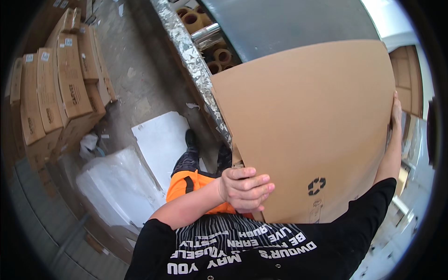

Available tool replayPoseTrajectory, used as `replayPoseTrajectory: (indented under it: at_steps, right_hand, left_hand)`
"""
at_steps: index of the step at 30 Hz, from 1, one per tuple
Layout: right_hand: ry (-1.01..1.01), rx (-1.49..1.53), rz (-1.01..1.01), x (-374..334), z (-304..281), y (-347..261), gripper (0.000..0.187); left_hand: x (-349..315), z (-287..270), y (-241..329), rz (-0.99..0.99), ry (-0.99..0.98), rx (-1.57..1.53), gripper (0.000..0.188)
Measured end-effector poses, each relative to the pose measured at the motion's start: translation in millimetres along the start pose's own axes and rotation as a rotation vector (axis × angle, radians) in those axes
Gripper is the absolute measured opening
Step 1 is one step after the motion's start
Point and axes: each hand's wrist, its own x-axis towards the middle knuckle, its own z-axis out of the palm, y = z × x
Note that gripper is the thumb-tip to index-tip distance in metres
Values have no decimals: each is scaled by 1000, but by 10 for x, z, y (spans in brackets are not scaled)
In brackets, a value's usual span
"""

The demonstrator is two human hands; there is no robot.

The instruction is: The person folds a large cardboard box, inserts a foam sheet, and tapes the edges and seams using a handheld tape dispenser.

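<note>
Broad cardboard panel (308, 116) in the way between the hands (247, 189) (396, 112), free room above the floor (140, 70) leftward

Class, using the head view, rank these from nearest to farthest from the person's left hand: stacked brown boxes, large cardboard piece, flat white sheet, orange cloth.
From the left hand:
1. Large cardboard piece: right at the fingers.
2. Orange cloth: just left, at the waist.
3. Flat white sheet: farther left, on the floor.
4. Stacked brown boxes: far left.
</note>
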Motion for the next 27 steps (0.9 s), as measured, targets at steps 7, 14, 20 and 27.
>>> replayPoseTrajectory:
  at_steps: [7, 14, 20, 27]
  right_hand:
    - [267, -247, -66, 272, 160, -80, 71]
    - [293, -402, -154, 432, 543, -589, 71]
    - [333, -441, -72, 217, 767, -862, 74]
    - [356, -565, 16, -2231, 2328, -2022, 72]
  left_hand:
    - [37, -65, -66, -13, 73, -55, 29]
    - [-232, -210, -66, -29, 219, 47, 20]
    - [-222, -351, -14, -77, 284, 1, 16]
    - [-99, -510, -178, -50, 48, -59, 10]
